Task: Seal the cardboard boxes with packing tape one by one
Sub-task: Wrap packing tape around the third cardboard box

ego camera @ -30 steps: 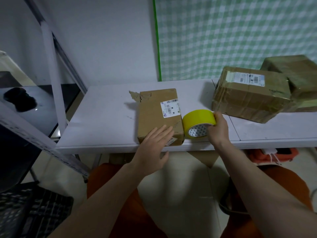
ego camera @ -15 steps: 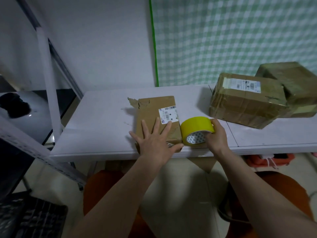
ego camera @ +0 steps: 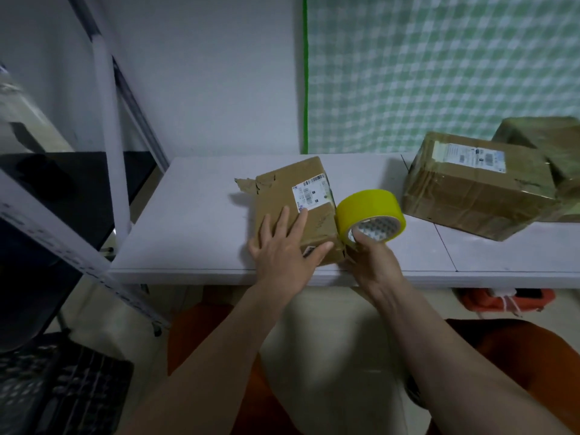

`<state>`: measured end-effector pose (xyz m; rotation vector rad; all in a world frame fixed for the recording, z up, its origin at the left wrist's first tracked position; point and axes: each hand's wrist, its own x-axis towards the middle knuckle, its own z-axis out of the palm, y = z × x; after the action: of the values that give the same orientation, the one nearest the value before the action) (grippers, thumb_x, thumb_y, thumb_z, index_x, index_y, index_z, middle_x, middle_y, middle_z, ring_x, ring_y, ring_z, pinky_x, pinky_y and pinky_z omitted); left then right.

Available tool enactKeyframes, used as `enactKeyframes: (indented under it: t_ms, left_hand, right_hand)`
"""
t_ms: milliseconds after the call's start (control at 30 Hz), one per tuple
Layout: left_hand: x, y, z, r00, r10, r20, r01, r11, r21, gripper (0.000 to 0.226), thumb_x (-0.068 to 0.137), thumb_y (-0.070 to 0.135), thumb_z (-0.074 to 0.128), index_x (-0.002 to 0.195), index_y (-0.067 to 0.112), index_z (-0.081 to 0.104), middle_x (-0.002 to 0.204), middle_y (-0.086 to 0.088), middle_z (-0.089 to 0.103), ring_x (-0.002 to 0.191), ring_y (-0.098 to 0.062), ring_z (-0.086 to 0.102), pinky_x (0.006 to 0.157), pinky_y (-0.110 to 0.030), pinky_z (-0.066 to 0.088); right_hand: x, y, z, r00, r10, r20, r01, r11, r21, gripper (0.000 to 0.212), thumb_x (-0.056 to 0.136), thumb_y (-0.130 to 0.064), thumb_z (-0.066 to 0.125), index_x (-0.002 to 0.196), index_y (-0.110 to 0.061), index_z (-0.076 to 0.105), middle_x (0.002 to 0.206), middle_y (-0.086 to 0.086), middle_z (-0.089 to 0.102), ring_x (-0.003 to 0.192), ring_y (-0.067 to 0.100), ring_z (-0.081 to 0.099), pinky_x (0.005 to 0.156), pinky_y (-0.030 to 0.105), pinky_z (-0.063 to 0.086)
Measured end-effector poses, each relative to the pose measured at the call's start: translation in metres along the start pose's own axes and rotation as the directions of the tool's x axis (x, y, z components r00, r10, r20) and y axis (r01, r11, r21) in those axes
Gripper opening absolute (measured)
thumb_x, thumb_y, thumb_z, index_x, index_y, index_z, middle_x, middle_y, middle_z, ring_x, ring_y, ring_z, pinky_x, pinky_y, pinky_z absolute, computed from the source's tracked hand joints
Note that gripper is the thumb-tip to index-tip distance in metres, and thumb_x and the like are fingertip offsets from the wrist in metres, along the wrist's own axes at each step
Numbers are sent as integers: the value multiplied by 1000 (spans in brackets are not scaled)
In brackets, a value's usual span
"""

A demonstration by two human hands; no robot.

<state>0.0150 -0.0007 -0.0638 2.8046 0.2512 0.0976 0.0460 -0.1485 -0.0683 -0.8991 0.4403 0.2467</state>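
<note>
Left hand [ego camera: 284, 246] lies flat with straight, spread fingers on the small cardboard box [ego camera: 295, 205], which sits at the near edge of the white table [ego camera: 194, 221]. Right hand [ego camera: 372, 257] grips the yellow tape roll [ego camera: 368, 211], touching the box at its 3 o'clock side. 2 taped boxes [ego camera: 480, 189] sit at 2 o'clock, well apart.

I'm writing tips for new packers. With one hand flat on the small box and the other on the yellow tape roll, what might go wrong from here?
1. The small box lies near the table's front edge, held only by the flat left hand; a tape pull might slide it off.
2. Its torn flap sticks out at the far corner, so tape may seal unevenly.
3. The right hand holds the yellow tape roll by fingers in its core; that grip may slip.
</note>
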Motion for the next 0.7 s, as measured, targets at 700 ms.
enactKeyframes:
  t_ms: [700]
  left_hand:
    - [24,1,-24,993,23,-112,-78,854,-515,83,52,86,54,124,50,36,150,3,29,139,-20,22,113,-45,29]
  right_hand:
    - [-22,-66,52,700,-669,251,539,264,-800,16,91,-16,49,80,-8,58,76,9,60,75,28,60,60,37,46]
